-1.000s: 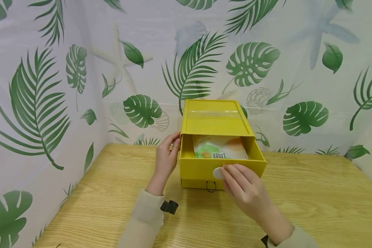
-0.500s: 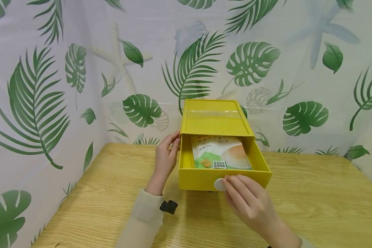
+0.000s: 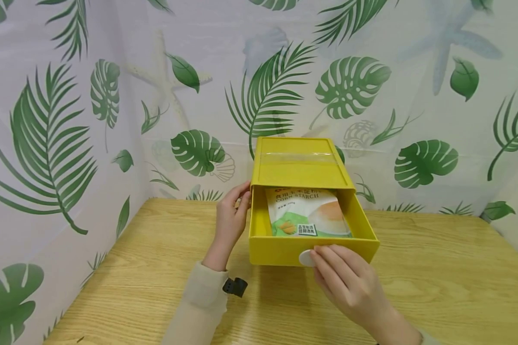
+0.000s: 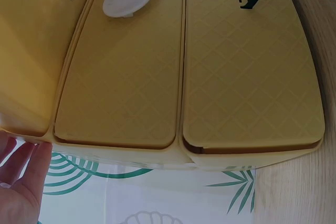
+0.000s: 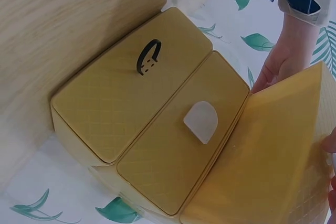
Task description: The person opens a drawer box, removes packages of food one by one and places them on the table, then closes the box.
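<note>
A yellow drawer cabinet (image 3: 300,172) stands on the table, its top drawer (image 3: 274,252) pulled out. Inside the drawer lies a white and green bag of corn starch (image 3: 302,208). My right hand (image 3: 349,285) pinches the white knob (image 3: 306,258) on that drawer's front. Against the cabinet's left side rests my left hand (image 3: 233,211), its fingers touching the side near the front edge. Both wrist views show two shut drawers below: a middle one with a white knob (image 5: 202,121) and a bottom one with a black loop handle (image 5: 149,56).
The wooden table (image 3: 436,273) extends around the cabinet. Leaf-printed sheeting (image 3: 285,72) hangs close behind it and along the left side. Clear tape (image 3: 300,157) crosses the cabinet's top. A black strap (image 3: 235,287) is at my left sleeve.
The right hand has drawn the top drawer farther out toward me, mostly in the first half second. More of the corn starch bag shows. The left hand has stayed in place.
</note>
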`<action>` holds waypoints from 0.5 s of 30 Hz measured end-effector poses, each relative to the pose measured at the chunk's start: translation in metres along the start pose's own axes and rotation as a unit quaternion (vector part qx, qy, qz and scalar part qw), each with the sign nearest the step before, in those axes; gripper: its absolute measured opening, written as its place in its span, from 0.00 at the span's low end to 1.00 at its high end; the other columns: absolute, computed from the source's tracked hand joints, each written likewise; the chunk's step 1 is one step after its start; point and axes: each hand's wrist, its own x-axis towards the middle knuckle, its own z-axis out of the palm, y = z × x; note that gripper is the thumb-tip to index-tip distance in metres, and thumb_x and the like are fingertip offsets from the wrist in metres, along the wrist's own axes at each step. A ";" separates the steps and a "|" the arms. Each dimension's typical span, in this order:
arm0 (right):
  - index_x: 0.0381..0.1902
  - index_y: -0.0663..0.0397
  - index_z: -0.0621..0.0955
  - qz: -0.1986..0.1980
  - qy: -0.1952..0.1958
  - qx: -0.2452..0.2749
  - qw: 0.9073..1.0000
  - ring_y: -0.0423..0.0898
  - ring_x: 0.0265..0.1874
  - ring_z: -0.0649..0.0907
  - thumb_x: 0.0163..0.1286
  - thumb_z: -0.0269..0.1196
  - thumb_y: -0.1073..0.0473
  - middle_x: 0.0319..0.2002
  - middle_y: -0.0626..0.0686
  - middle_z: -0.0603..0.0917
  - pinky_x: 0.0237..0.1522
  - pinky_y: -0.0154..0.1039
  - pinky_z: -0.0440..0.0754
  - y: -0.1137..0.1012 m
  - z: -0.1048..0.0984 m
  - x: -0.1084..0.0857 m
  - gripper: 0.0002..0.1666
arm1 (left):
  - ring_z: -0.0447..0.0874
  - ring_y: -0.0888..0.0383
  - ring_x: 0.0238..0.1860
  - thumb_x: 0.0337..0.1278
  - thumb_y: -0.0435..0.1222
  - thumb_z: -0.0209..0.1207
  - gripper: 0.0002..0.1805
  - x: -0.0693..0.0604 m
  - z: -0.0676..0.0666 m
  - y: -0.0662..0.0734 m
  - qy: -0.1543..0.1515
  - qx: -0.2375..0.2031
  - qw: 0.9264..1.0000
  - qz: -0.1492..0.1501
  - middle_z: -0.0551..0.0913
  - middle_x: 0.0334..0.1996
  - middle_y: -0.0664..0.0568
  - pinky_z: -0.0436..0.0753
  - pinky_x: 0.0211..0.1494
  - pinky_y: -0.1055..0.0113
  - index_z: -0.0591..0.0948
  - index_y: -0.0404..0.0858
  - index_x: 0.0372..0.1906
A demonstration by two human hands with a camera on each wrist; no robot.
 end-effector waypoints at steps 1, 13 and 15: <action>0.26 0.71 0.80 0.001 -0.001 0.001 1.000 0.52 0.22 0.79 0.63 0.53 0.67 0.25 0.61 0.82 0.24 0.39 0.78 0.000 0.000 0.000 0.13 | 0.76 0.43 0.41 0.59 0.24 0.48 0.14 0.000 0.000 0.000 0.000 0.001 1.000 0.000 0.76 0.42 0.33 0.82 0.36 0.61 0.73 0.21 0.48; 0.26 0.71 0.81 0.000 -0.002 0.005 1.000 0.52 0.22 0.79 0.64 0.54 0.66 0.26 0.61 0.82 0.24 0.39 0.78 -0.002 -0.004 -0.002 0.13 | 0.76 0.41 0.42 0.59 0.24 0.47 0.14 0.000 0.000 0.000 -0.003 -0.015 1.000 0.001 0.76 0.43 0.32 0.81 0.36 0.52 0.73 0.20 0.48; 0.26 0.71 0.81 -0.001 -0.003 0.007 1.000 0.51 0.22 0.79 0.64 0.54 0.65 0.26 0.61 0.82 0.24 0.39 0.78 -0.003 -0.006 -0.001 0.13 | 0.76 0.42 0.42 0.59 0.23 0.47 0.14 0.000 0.000 0.000 -0.003 -0.014 1.000 0.001 0.76 0.43 0.32 0.81 0.36 0.53 0.73 0.20 0.48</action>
